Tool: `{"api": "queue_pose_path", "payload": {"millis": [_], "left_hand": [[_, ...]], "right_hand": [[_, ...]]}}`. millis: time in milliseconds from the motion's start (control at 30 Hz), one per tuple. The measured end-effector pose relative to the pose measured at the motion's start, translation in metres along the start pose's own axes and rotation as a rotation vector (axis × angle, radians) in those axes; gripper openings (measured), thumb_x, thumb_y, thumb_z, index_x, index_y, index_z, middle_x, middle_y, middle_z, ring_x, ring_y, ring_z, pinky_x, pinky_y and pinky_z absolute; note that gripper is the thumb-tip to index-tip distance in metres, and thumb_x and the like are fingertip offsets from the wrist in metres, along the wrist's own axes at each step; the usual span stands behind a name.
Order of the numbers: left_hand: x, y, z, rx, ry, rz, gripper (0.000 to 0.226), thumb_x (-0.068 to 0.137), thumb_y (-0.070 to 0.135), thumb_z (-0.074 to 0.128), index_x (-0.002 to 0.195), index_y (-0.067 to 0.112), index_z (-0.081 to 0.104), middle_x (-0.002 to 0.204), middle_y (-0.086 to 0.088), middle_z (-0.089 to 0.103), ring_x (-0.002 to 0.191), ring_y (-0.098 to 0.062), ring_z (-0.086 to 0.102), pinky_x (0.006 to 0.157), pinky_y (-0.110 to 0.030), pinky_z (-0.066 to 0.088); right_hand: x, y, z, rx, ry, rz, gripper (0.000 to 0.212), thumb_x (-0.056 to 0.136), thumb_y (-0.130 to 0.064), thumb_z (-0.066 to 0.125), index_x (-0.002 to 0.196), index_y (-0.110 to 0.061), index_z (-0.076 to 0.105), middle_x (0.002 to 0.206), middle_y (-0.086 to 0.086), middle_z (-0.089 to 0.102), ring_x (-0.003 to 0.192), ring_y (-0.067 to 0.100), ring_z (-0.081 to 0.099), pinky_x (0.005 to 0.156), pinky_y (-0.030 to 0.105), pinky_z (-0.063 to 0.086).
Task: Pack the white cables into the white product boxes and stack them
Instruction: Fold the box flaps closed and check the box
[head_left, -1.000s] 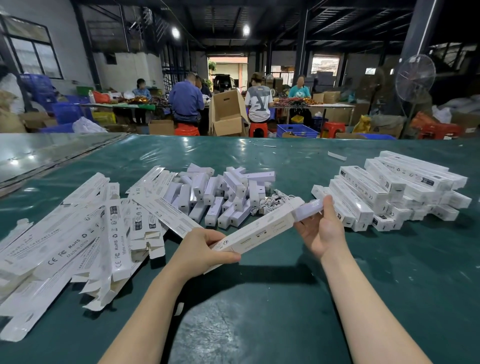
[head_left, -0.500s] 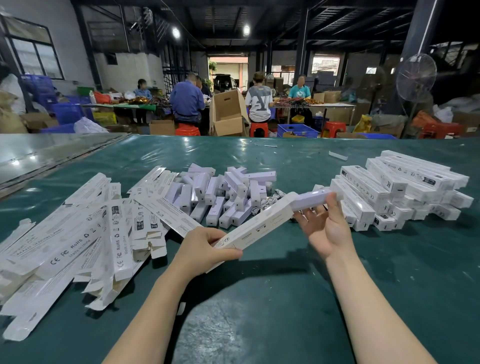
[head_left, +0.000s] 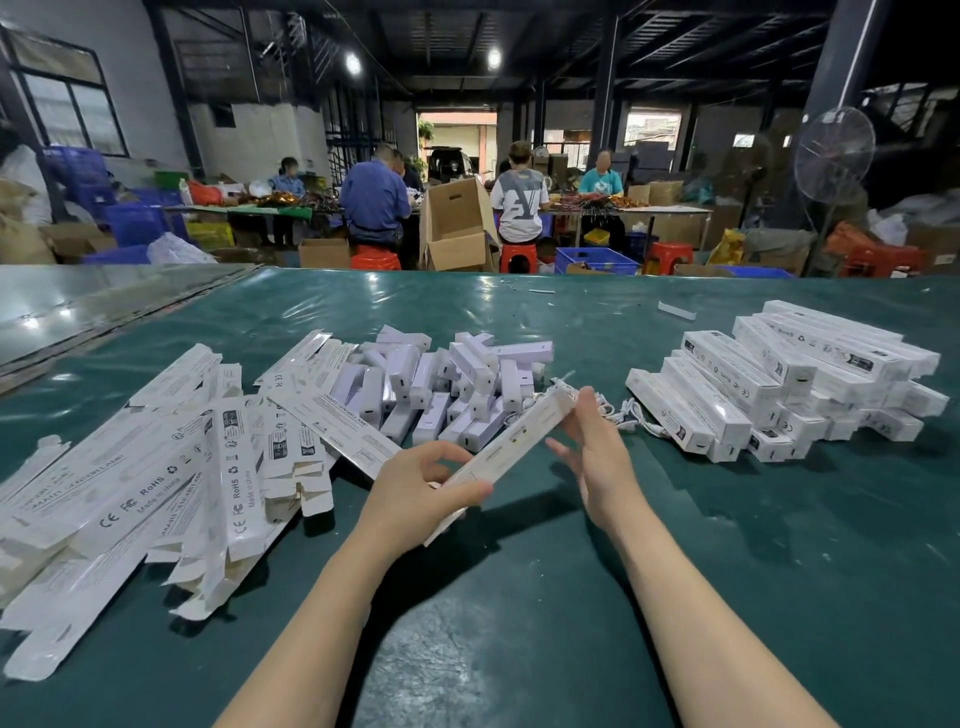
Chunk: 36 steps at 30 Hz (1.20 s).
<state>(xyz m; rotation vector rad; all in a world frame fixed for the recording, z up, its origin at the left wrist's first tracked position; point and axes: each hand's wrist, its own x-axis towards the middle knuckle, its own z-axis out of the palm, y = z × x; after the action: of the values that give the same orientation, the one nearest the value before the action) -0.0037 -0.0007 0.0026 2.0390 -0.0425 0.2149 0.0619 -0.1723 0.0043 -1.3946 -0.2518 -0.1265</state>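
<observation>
The left hand (head_left: 415, 496) hides the near end of the box (head_left: 519, 436). The cables (head_left: 631, 415) lie half behind the right hand (head_left: 597, 457). Flat cartons (head_left: 130, 483) run off the left edge.

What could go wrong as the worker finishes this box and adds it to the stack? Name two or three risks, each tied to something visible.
1. The left hand grips the box near one end only, while the right hand just touches the far end; it might tip or slip.
2. The stack of packed boxes lies unevenly, some boxes askew, so another could slide off.
3. Loose cables beside it might snag.
</observation>
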Motion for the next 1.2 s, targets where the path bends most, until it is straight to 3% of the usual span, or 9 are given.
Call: {"api": "queue_pose_path", "payload": {"millis": [100,233,333,633,733,833,1000,1067,1200], "left_hand": [[0.000,0.003,0.000,0.026,0.007,-0.010,0.021,0.068,0.039,0.072,0.085,0.031,0.065,0.074,0.009,0.071,0.062,-0.012,0.066,0.066,-0.030,0.051],[0.002,0.002,-0.009,0.251,0.130,-0.041,0.020,0.072,0.048,0.061,0.088,0.036,0.062,0.083,0.012,0.066,0.076,-0.004,0.059,0.064,-0.020,0.042],[0.003,-0.002,-0.014,0.190,0.131,-0.111,0.013,0.078,0.045,0.059,0.089,0.039,0.057,0.090,0.007,0.063,0.082,-0.007,0.056,0.061,-0.022,0.038],[0.013,-0.006,-0.007,0.154,0.140,-0.142,0.008,0.077,0.043,0.063,0.083,0.038,0.060,0.083,0.009,0.061,0.079,-0.009,0.058,0.067,-0.028,0.047],[0.013,-0.002,-0.004,0.138,0.166,-0.140,0.022,0.059,0.054,0.062,0.077,0.042,0.058,0.078,0.010,0.063,0.073,-0.006,0.059,0.062,-0.025,0.046],[0.013,-0.001,-0.002,0.157,0.144,-0.150,0.034,0.051,0.051,0.072,0.082,0.042,0.061,0.080,0.014,0.065,0.075,-0.005,0.062,0.065,-0.025,0.047],[0.013,0.004,0.003,0.116,0.143,-0.118,0.021,0.061,0.033,0.080,0.071,0.043,0.064,0.075,0.017,0.067,0.067,0.001,0.061,0.059,-0.020,0.047],[0.011,0.008,0.004,-0.001,0.077,-0.074,0.021,0.067,0.028,0.079,0.071,0.044,0.066,0.076,0.020,0.067,0.067,0.001,0.063,0.061,-0.019,0.049],[0.005,0.010,0.004,0.007,-0.032,-0.007,0.016,0.077,0.029,0.072,0.081,0.043,0.065,0.083,0.027,0.064,0.079,0.010,0.059,0.065,-0.004,0.037]], "right_hand": [[0.000,0.001,-0.004,-0.146,0.065,0.027,0.032,0.099,-0.031,0.036,0.085,-0.025,0.064,0.095,-0.008,0.065,0.097,0.017,0.055,0.088,0.037,0.041],[0.006,0.011,-0.021,-0.784,0.387,-0.103,0.025,0.091,0.001,0.041,0.103,0.003,0.062,0.113,0.019,0.059,0.111,0.034,0.047,0.091,0.032,0.030],[0.018,0.012,-0.037,-0.853,0.483,0.092,0.035,0.084,0.008,0.040,0.111,0.002,0.060,0.134,0.019,0.039,0.126,0.033,0.032,0.098,0.029,0.023],[0.049,0.001,-0.064,-1.385,0.155,0.264,0.033,0.088,-0.001,0.039,0.120,0.002,0.044,0.127,0.021,0.049,0.121,0.037,0.041,0.094,0.039,0.038],[0.046,0.006,-0.056,-1.464,0.227,0.220,0.032,0.089,-0.003,0.040,0.121,-0.001,0.047,0.126,0.020,0.049,0.118,0.036,0.043,0.090,0.040,0.042],[0.035,0.013,-0.050,-1.333,0.371,0.083,0.025,0.091,-0.001,0.038,0.108,0.000,0.056,0.113,0.019,0.057,0.105,0.034,0.052,0.081,0.036,0.042],[0.007,0.011,-0.031,-0.404,0.740,-0.042,0.021,0.094,-0.007,0.044,0.099,-0.005,0.064,0.105,0.014,0.065,0.091,0.030,0.060,0.073,0.027,0.038],[0.003,0.008,-0.026,-0.170,0.683,-0.028,0.020,0.094,-0.003,0.044,0.095,-0.005,0.063,0.110,0.019,0.061,0.080,0.026,0.060,0.076,0.029,0.046],[0.004,0.004,-0.021,-0.146,0.479,-0.015,0.023,0.095,-0.005,0.043,0.081,-0.011,0.060,0.100,0.020,0.060,0.073,0.018,0.053,0.076,0.029,0.046]]}}
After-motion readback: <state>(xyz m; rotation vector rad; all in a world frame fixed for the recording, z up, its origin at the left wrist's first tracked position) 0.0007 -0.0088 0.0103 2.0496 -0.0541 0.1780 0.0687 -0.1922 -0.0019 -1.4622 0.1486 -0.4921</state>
